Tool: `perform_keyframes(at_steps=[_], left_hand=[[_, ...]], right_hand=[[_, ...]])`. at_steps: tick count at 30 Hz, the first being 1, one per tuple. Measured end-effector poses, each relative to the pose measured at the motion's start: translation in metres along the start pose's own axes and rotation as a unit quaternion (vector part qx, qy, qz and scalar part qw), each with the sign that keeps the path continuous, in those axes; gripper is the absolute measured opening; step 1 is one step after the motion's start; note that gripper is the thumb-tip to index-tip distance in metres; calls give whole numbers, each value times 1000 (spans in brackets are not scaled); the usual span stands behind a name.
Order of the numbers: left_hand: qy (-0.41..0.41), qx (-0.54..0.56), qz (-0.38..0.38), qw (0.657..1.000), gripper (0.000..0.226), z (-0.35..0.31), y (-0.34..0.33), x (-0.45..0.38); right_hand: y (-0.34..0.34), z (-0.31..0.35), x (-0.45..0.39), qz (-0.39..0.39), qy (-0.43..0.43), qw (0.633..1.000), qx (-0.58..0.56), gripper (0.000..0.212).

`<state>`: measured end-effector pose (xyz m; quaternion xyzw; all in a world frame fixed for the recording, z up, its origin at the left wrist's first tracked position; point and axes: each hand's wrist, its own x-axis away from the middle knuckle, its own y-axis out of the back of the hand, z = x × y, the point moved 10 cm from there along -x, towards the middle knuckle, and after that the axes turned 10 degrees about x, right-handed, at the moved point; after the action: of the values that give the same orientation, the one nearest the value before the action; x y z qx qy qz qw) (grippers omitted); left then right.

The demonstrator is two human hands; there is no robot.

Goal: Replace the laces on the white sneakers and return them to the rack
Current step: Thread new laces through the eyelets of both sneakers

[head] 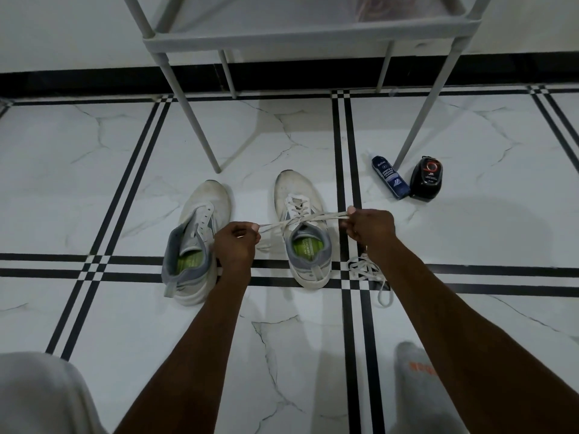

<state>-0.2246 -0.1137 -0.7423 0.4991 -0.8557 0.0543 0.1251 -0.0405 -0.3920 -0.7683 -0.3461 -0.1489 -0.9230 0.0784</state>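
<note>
Between the two hands a lace point(300, 219) is drawn taut: the left hand point(235, 245) pinches one end, the right hand point(369, 228) the other, over the right sneaker point(302, 233) on the floor point(125, 170). Uneven pulling could leave lopsided ends. The left sneaker point(194, 242) lies unlaced; a loose lace point(368, 272) sits near the forearm and could be dragged. The rack point(310, 39) stands beyond.
</note>
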Motion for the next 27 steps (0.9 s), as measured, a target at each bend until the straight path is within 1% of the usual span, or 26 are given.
perform_keyframes(at_steps=[1, 2, 4, 5, 6, 8, 9, 10, 12, 15, 18, 21, 25, 27], left_hand=[[-24, -36, 25, 999, 13, -6, -6, 0], [-40, -75, 51, 995, 22, -12, -14, 1], [-68, -115, 102, 986, 42, -20, -30, 4], [-80, -121, 130, 981, 47, -22, -41, 5], [-88, -124, 157, 976, 48, -23, -52, 8], [-98, -152, 197, 964, 39, -21, -69, 14], [-110, -167, 199, 959, 32, -19, -73, 15], [-123, -171, 195, 958, 26, -19, -74, 15], [-136, -172, 173, 960, 17, -19, -71, 16], [-124, -180, 146, 965, 15, -16, -70, 15], [-114, -194, 129, 966, 12, -11, -73, 16], [-91, -175, 116, 973, 7, -3, -75, 12], [-84, -163, 96, 978, 7, -4, -78, 15], [-85, -145, 101, 981, 8, -1, -81, 15]], right_hand=[[4, 13, 0, -20, 66, 995, 68, 22], [6, 28, 4, -31, 132, 982, 131, 30], [1, 59, 19, -32, 260, 938, 226, 43], [-8, 72, 28, -9, 316, 911, 265, 46], [-22, 77, 36, 28, 349, 887, 301, 46], [-51, 72, 45, 103, 365, 855, 354, 42], [-59, 67, 47, 117, 369, 844, 370, 37], [-64, 65, 48, 114, 378, 838, 377, 32], [-62, 65, 48, 96, 392, 841, 361, 24], [-53, 67, 46, 92, 363, 863, 339, 18], [-50, 67, 42, 72, 336, 875, 342, 19], [-46, 60, 38, 38, 318, 874, 364, 21], [-38, 53, 34, 7, 295, 903, 313, 22], [-33, 49, 33, 14, 291, 908, 300, 17]])
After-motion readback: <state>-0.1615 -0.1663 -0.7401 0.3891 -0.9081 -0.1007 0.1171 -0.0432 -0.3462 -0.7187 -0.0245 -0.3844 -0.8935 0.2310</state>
